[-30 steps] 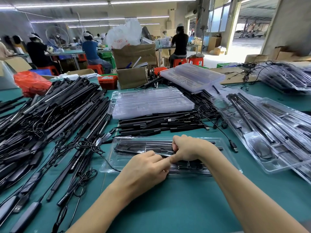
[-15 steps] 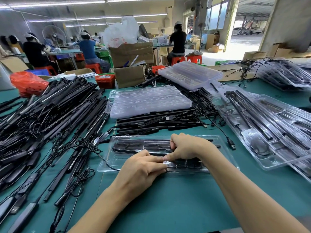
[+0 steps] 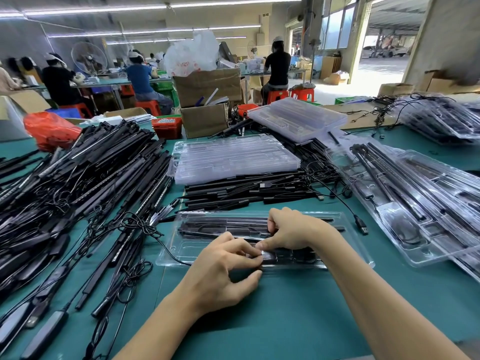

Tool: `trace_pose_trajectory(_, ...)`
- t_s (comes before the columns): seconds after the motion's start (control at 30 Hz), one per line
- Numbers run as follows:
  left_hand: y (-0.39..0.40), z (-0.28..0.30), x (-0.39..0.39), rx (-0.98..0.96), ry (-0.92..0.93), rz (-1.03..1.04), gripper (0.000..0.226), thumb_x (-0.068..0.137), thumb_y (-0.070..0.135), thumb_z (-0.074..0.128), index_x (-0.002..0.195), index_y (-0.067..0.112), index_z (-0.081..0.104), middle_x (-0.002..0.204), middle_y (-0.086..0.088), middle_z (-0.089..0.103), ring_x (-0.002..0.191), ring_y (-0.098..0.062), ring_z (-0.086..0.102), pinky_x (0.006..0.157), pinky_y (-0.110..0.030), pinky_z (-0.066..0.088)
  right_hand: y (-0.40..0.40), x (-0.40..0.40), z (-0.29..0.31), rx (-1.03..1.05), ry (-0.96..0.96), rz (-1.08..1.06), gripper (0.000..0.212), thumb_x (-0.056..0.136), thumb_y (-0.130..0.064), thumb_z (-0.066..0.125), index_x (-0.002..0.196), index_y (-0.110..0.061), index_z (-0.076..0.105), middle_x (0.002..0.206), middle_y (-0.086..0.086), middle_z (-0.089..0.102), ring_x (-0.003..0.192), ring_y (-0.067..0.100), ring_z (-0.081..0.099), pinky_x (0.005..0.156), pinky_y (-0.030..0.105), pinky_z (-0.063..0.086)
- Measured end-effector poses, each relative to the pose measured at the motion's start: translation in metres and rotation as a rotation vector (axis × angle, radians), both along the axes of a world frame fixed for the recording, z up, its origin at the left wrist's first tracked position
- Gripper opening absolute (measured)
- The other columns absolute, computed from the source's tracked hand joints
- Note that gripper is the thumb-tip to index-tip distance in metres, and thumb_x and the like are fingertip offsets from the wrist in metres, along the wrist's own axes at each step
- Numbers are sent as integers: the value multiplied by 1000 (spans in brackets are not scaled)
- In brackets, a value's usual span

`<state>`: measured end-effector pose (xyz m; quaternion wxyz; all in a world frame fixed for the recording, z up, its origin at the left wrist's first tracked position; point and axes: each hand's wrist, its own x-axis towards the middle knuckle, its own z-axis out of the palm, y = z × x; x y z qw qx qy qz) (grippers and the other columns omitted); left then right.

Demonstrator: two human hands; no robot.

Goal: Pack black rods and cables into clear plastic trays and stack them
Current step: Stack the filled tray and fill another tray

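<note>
Many loose black rods [image 3: 85, 178] wait — some filled trays [image 3: 420, 203] sit right. Both hands, left hand [image 3: 223, 271] and right hand [image 3: 293, 231], pinch a black part into the near clear tray [image 3: 171, 253] — not stacked yet.

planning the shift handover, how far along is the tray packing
Done: filled trays lie stacked at the right. In hand: both hands, left and right, pinch a black part in the near tray, which already holds rods. Left: a large heap of rods and cables and empty trays wait.
</note>
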<state>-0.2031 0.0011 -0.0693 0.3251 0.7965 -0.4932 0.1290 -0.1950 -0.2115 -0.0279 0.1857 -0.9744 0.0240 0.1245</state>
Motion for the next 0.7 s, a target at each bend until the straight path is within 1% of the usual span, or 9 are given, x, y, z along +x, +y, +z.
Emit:
trace_pose_trajectory(0.1,0,0,2,-8,23,25,22,85,22,76,107,24,80,106,16,72,84,-12,52,81,-20,44,-1,-5,-7,40,-75,3,42,81,-58,71,89,-29,43,96,-6,42,99,20,42,79,34,38)
trace_pose_trajectory(0.2,-4,-2,1,22,8,17,17,87,22,75,103,23,80,105,14,70,85,-16,51,81,-24,46,-3,-9,-9,88,-110,-5,41,81,-54,73,97,-25,47,95,-6,41,99,20,41,80,34,38)
trace_pose_trajectory(0.33,-8,-3,0,36,-3,32,12,88,23,75,98,22,81,100,13,67,85,-19,52,80,-30,47,8,-3,-7,-25,-108,-76,44,77,-52,75,97,-25,47,101,-1,41,107,24,42,97,42,42)
trace_pose_trajectory(0.4,-9,-2,-1,18,-23,53,12,88,27,74,97,24,81,98,13,68,82,-18,54,78,-32,49,12,-1,-7,-52,-115,-106,43,75,-48,77,97,-26,47,106,1,43,110,25,42,97,42,43)
trace_pose_trajectory(0.47,-9,0,-1,6,-89,71,15,90,29,70,98,24,80,99,14,70,78,-16,55,75,-33,51,8,-2,-6,43,-120,-100,39,75,-44,79,93,-26,50,104,-1,48,104,20,46,88,37,45)
trace_pose_trajectory(0.57,-8,0,-1,29,-202,96,18,90,33,66,100,25,78,99,14,70,80,-16,61,71,-37,52,-6,-11,-5,408,-176,-120,34,74,-37,86,84,-20,59,78,-6,58,71,8,52,62,24,41)
trace_pose_trajectory(0.63,-6,-2,0,48,-208,102,18,89,37,67,99,27,78,98,15,69,84,-13,62,71,-38,52,-17,-17,-4,623,-338,-266,27,80,-36,82,82,-16,63,73,-4,62,65,8,55,60,23,44)
trace_pose_trajectory(0.67,-5,-2,0,55,-197,103,18,89,39,68,98,28,79,98,15,69,85,-12,62,72,-38,52,-26,-19,-4,624,-442,-403,25,84,-37,77,84,-17,62,77,-2,64,69,11,58,60,26,46)
trace_pose_trajectory(0.7,-5,-2,0,64,-183,105,17,88,39,70,97,28,79,98,16,68,86,-11,62,73,-39,52,-36,-21,-3,498,-519,-558,23,87,-39,71,88,-19,61,83,-1,65,75,14,59,63,29,46)
